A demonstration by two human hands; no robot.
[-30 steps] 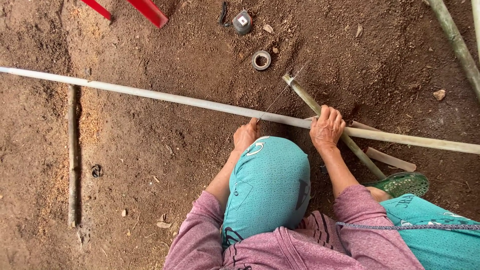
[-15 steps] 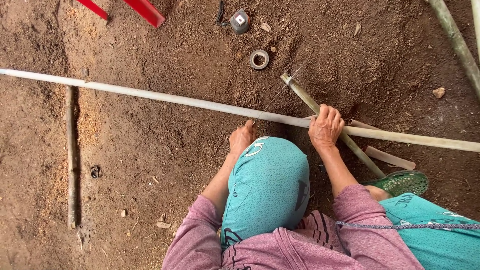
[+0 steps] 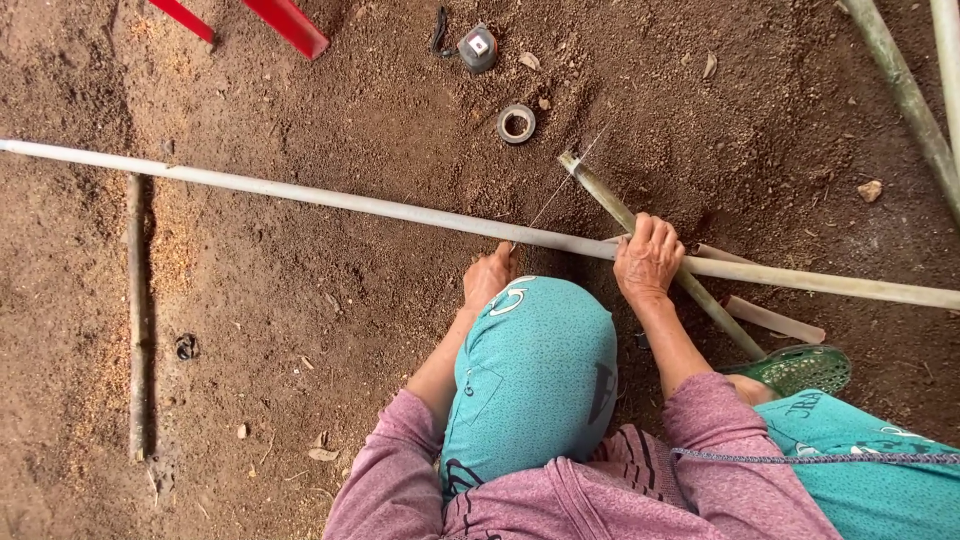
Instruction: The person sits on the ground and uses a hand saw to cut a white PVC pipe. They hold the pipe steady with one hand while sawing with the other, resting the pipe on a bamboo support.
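- my left hand (image 3: 490, 275) has slid a little along the long pale pole (image 3: 330, 200), fingers curled under it.
- my right hand (image 3: 648, 258) stays clamped over the pole.

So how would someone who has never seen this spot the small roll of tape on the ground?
Start at the long pale pole lying across the dirt, then look just beyond its middle, away from the person. The roll of tape lies flat there, between the pole and the grey tape measure. It is the only small ring with an open centre.
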